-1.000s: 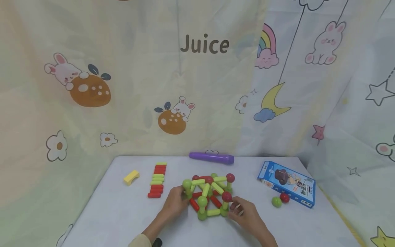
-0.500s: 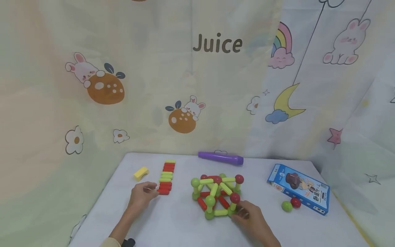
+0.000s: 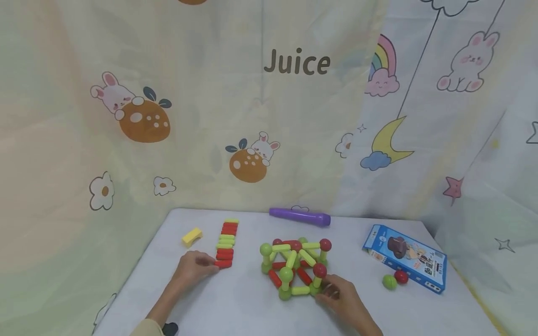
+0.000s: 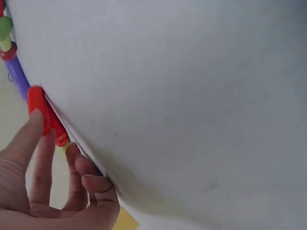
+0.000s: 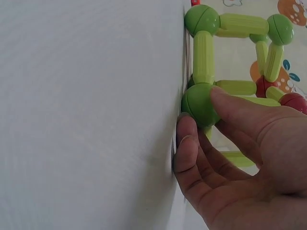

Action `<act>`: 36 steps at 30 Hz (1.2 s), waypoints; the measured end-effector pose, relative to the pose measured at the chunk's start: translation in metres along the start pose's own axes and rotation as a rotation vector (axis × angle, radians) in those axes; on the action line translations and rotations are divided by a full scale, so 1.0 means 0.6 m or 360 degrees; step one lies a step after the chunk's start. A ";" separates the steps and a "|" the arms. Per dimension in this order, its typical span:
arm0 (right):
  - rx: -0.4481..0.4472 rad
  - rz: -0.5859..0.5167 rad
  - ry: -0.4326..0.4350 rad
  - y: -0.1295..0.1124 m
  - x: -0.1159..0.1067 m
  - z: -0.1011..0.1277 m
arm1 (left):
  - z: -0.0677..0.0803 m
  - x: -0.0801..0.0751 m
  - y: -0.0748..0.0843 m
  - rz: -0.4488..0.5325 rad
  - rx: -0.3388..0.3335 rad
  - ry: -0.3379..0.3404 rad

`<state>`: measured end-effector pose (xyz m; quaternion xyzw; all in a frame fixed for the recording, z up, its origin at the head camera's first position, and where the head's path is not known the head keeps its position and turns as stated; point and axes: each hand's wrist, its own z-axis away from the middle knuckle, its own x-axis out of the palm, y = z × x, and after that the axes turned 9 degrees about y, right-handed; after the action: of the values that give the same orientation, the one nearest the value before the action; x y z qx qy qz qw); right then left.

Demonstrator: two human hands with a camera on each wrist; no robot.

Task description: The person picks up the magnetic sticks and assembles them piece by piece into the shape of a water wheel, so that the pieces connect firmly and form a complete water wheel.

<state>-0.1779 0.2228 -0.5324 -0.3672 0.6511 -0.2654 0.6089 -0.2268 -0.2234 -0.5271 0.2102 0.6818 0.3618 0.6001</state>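
My left hand (image 3: pixel 191 269) pinches the nearest red rod (image 4: pixel 36 99) between thumb and index finger, at the near end of a row of red and yellow-green rods (image 3: pixel 227 238). Its other fingers curl loosely below in the left wrist view. To the right stands a ball-and-rod frame (image 3: pixel 300 290), with green and red balls joined by rods into an open two-level shape. My right hand (image 3: pixel 345 298) grips the green ball (image 5: pixel 201 104) at the frame's lower near right corner, thumb on one side and fingers under the other.
A yellow arch block (image 3: pixel 192 236) lies left of the row. Behind the frame is a purple tube-shaped stick (image 3: pixel 300 217). At the right, a blue box (image 3: pixel 407 256) lies flat, with a loose green ball (image 3: pixel 389 282) and red ball (image 3: pixel 401 276) beside it. A cartoon-printed cloth hangs behind.
My left hand has left the frame's left side, reached over to the row and taken hold of the nearest red rod. My right hand stays by the frame's right corner. The head view has shifted.
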 end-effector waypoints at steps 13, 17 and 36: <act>0.0059 0.0014 0.0041 0.000 -0.005 0.003 | 0.056 0.022 0.084 0.0672 -0.0088 -0.0325; 0.0052 -0.0003 0.0031 0.001 -0.003 0.003 | 0.078 0.038 0.135 0.0902 -0.0078 -0.0390; 0.0047 -0.0023 -0.0003 0.001 0.000 0.003 | 0.100 0.101 0.188 0.1034 -0.0334 -0.0395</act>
<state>-0.1764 0.2232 -0.5333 -0.3631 0.6439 -0.2791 0.6129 -0.1966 -0.0920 -0.4847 0.3955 0.4607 0.5732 0.5503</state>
